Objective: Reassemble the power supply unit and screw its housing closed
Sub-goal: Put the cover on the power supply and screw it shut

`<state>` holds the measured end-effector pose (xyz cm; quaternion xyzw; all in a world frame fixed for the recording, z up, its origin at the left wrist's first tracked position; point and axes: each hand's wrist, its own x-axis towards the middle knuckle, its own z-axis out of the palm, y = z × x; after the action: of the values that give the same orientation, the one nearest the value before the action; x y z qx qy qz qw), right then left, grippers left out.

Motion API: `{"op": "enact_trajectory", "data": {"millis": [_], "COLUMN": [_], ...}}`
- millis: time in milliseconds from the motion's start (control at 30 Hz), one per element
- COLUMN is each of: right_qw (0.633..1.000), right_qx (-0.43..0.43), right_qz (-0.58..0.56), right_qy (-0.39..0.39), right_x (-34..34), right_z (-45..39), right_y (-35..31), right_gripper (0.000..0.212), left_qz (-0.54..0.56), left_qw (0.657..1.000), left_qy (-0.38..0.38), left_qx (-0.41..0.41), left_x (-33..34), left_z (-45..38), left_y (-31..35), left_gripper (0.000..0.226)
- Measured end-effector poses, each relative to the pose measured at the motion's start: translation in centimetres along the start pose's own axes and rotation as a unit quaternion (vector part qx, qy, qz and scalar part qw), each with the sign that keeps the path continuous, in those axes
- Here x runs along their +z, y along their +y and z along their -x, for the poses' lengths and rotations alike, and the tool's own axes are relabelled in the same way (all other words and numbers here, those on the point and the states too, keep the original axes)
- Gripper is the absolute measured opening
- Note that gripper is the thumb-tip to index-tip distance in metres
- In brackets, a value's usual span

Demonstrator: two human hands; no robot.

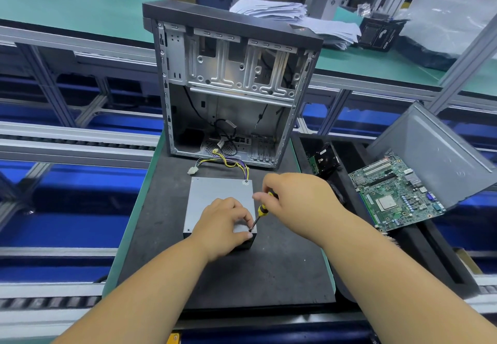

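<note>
Black foam mat (242,276) covers your workbench, with conveyor rails running left and right of it and green benches beyond. On the mat, near its middle, sits the PSU (215,198), a grey metal box lying flat, its bundle of coloured wires (228,164) trailing from the far edge toward the open case (228,82) that stands upright just behind it.

Your left hand (224,225) rests on the near right part of the PSU lid, fingers curled, with thumb and forefinger pinched around the screwdriver tip at the near right corner. Whether a screw sits under the tip you cannot tell; the fingers hide it.

Your right hand (293,198) grips the screwdriver (260,210) by its yellow and black handle, fingers wrapped round the top. The tool tilts, handle leaning far and right, shaft running down to that corner of the lid.

To the right, in a black tray (419,249), a green motherboard (395,195) lies tilted, near a grey side panel (435,155) propped behind it. A smaller board (322,160) lies in the tray's far left part. Stacked papers (274,10) lie on the far bench.
</note>
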<state>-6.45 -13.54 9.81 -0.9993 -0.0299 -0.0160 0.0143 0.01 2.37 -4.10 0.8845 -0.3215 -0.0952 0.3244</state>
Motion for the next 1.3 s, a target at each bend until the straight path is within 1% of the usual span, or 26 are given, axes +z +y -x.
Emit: {"op": "enact_trajectory", "data": {"millis": [100, 167, 233, 333, 367, 433, 500, 533, 633, 733, 900, 1000, 1067, 1167, 1300], "right_qw": [0.999, 0.997, 0.998, 0.999, 0.999, 0.998, 0.996, 0.995, 0.995, 0.996, 0.999, 0.999, 0.999, 0.993, 0.994], "right_qx": [-0.015, -0.038, -0.038, -0.019, -0.016, -0.012, -0.02, -0.027, -0.041, -0.029, -0.014, 0.001, -0.009, -0.03, -0.006], "right_qz": [-0.049, -0.058, -0.052, -0.005, -0.011, -0.057, -0.086, -0.09, -0.082, -0.062, -0.034, -0.021, -0.04, -0.1, -0.108], "right_qy": [-0.008, -0.023, -0.018, -0.026, -0.028, -0.028, -0.033, -0.037, -0.048, -0.054, -0.038, -0.029, -0.036, -0.053, -0.03], "right_x": [-0.2, -0.4, -0.5, -0.3, -0.2, -0.2, -0.5, -0.6, -0.7, -0.4, 0.3, 0.3, 0.1, -0.1, 0.2], "right_z": [0.0, -0.1, -0.2, -0.1, 0.0, 0.3, 0.4, 0.3, 0.0, -0.4, -0.6, -0.4, -0.2, 0.2, 0.3], "right_y": [0.2, 0.3, 0.3, 0.2, 0.2, 0.2, 0.2, 0.2, 0.1, 0.0, -0.4, -0.5, -0.5, -0.4, -0.1], "right_gripper": [0.021, 0.025, 0.028, 0.031, 0.031, 0.022, 0.023, 0.022, 0.01, 0.014, 0.026, 0.029, 0.027, 0.019, 0.019], "left_qz": [0.0, 0.0, 0.001, 0.003, 0.001, -0.001, -0.004, -0.005, -0.002, -0.004, -0.005, -0.004, -0.002, -0.003, -0.006], "left_qw": [1.0, 1.0, 1.0, 1.0, 1.0, 1.0, 1.0, 1.0, 1.0, 1.0, 1.0, 1.0, 1.0, 1.0, 1.0], "left_qy": [0.003, 0.005, 0.004, 0.003, 0.003, 0.003, 0.003, 0.003, 0.005, 0.007, 0.009, 0.01, 0.01, 0.009, 0.013], "left_qx": [-0.001, 0.0, -0.001, -0.001, 0.0, 0.0, 0.0, 0.0, -0.002, 0.0, -0.004, -0.003, -0.004, -0.004, -0.006], "left_x": [0.0, 0.1, 0.1, 0.1, 0.1, 0.1, 0.2, 0.2, 0.2, 0.3, 0.4, 0.3, 0.2, 0.2, 0.2], "left_z": [0.1, 0.0, 0.0, 0.1, 0.1, 0.1, 0.0, 0.0, 0.0, 0.0, 0.0, 0.1, 0.1, 0.1, 0.1], "left_y": [-0.1, -0.1, -0.1, -0.1, -0.1, -0.1, -0.2, -0.2, -0.3, -0.3, -0.2, -0.1, -0.1, -0.1, -0.1], "left_gripper": [0.02, 0.02, 0.021, 0.021, 0.021, 0.019, 0.018, 0.018, 0.02, 0.021, 0.022, 0.022, 0.023, 0.022, 0.02]}}
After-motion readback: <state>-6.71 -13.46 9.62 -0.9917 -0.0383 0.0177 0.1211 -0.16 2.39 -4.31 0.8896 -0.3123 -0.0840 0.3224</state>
